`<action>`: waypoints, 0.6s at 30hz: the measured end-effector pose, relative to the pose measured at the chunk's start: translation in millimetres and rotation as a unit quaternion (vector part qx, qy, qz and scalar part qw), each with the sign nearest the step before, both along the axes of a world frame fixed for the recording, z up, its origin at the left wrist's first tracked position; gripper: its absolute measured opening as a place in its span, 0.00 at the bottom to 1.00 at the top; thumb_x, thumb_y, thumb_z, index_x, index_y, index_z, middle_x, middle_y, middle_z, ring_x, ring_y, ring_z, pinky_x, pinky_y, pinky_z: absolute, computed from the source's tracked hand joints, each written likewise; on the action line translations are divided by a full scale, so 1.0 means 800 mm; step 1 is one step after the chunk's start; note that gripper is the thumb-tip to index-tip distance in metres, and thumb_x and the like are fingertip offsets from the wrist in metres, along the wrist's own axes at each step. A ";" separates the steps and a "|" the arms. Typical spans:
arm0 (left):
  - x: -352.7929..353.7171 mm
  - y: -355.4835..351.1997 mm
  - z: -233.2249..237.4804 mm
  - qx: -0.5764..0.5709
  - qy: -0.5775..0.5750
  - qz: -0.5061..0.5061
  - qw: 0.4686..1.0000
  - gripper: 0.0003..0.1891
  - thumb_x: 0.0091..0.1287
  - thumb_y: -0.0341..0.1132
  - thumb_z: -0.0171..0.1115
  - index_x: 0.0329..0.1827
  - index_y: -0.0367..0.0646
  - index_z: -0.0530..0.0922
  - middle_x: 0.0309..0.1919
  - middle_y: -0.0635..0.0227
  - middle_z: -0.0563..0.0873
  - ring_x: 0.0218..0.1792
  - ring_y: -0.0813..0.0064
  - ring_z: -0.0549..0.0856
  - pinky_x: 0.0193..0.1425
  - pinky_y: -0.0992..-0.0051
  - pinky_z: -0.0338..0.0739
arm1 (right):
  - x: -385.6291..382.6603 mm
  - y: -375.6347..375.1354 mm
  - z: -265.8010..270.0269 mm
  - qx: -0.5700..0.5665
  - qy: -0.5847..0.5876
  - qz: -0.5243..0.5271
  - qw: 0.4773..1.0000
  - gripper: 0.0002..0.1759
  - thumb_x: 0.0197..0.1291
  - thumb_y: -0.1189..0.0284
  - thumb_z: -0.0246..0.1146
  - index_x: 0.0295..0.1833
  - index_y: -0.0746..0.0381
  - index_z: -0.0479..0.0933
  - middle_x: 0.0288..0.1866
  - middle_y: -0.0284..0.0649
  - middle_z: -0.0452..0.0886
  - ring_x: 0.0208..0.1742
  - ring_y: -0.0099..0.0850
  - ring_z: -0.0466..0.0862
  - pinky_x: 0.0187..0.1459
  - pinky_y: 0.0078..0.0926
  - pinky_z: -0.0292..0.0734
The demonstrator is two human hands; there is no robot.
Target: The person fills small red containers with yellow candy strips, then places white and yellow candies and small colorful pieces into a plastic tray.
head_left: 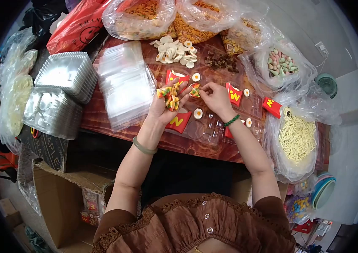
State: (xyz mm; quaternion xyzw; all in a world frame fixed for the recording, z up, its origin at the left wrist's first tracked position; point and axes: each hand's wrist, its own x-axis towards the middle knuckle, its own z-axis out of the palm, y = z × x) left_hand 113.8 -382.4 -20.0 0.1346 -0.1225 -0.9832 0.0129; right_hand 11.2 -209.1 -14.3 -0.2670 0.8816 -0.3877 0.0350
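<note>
The brown blouse (195,223) lay nearest in my head view. Over the bench (231,152), the left hand (161,106) cupped colourful pieces (171,99), unclenched; the right hand's (217,99) grip pinched a single piece (194,90). Tilting that loaded palm could have spilled them.

"What is at the far left, up top?"
"A red plastic bag (71,36) with a smiling face printed on it, and a black bag (42,17) beside it."
"And by the grey wall (301,25)?"
"A white plug (321,47) sits in it, trailing a thin cable. Near that is a round green basket (327,85)."
"Lower right?"
"Nested basins (325,192), pale blue and green among them, next to a clear bag of colourful pieces (300,206)."
"Lower left?"
"An open cardboard box (56,202). Farther out, something orange and black (2,163), hard to name, and a crumpled dark green bundle (37,240)."
</note>
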 end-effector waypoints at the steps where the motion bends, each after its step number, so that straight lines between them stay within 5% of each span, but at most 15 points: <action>1: -0.002 -0.002 0.000 -0.020 0.003 -0.001 1.000 0.18 0.74 0.41 0.43 0.59 0.41 0.70 0.60 0.50 0.74 0.61 0.54 0.75 0.59 0.62 0.78 | -0.001 -0.001 -0.001 0.033 0.032 0.018 0.999 0.10 0.56 0.70 0.65 0.34 0.67 0.79 0.28 0.39 0.82 0.30 0.22 0.81 0.33 0.21 0.77; 4: -0.004 -0.001 0.000 -0.038 0.004 0.003 0.999 0.19 0.74 0.42 0.43 0.60 0.40 0.69 0.59 0.50 0.74 0.60 0.54 0.75 0.58 0.62 0.78 | -0.003 0.001 0.004 0.098 0.068 0.048 0.992 0.11 0.57 0.68 0.65 0.33 0.68 0.79 0.26 0.40 0.82 0.30 0.23 0.81 0.34 0.21 0.77; 8: -0.006 -0.006 0.001 0.041 0.045 -0.038 0.997 0.19 0.74 0.42 0.42 0.59 0.38 0.69 0.58 0.51 0.75 0.59 0.53 0.76 0.59 0.61 0.78 | 0.000 -0.004 0.032 0.037 -0.013 0.032 0.999 0.10 0.57 0.69 0.65 0.37 0.66 0.80 0.28 0.39 0.82 0.31 0.24 0.81 0.37 0.21 0.77; 10: -0.003 -0.002 0.011 0.078 0.052 -0.067 0.993 0.19 0.75 0.42 0.42 0.58 0.37 0.70 0.57 0.52 0.76 0.56 0.54 0.78 0.59 0.60 0.78 | 0.008 -0.012 0.050 -0.154 -0.073 0.094 0.981 0.09 0.58 0.71 0.64 0.42 0.63 0.81 0.35 0.40 0.82 0.36 0.25 0.81 0.41 0.22 0.75; 11: -0.002 0.001 0.007 0.079 0.048 -0.070 0.993 0.19 0.75 0.42 0.42 0.58 0.37 0.70 0.57 0.52 0.76 0.56 0.54 0.78 0.59 0.60 0.78 | 0.012 -0.016 0.062 -0.159 -0.030 0.152 0.975 0.13 0.56 0.70 0.65 0.46 0.63 0.80 0.40 0.40 0.79 0.35 0.31 0.82 0.38 0.24 0.77; 14: -0.002 0.009 -0.005 0.036 0.059 -0.076 0.995 0.20 0.74 0.43 0.41 0.58 0.39 0.72 0.50 0.59 0.81 0.50 0.63 0.82 0.55 0.62 0.80 | 0.007 -0.024 0.063 -0.054 0.097 0.237 0.965 0.13 0.54 0.72 0.66 0.46 0.61 0.80 0.42 0.40 0.78 0.38 0.29 0.82 0.39 0.25 0.76; 18: 0.000 0.007 0.002 0.049 0.053 -0.102 0.992 0.19 0.74 0.42 0.42 0.58 0.38 0.72 0.50 0.59 0.81 0.50 0.61 0.82 0.54 0.63 0.80 | 0.010 -0.019 0.080 -0.076 0.056 0.228 0.969 0.07 0.56 0.74 0.66 0.41 0.62 0.80 0.37 0.33 0.79 0.41 0.22 0.79 0.42 0.21 0.75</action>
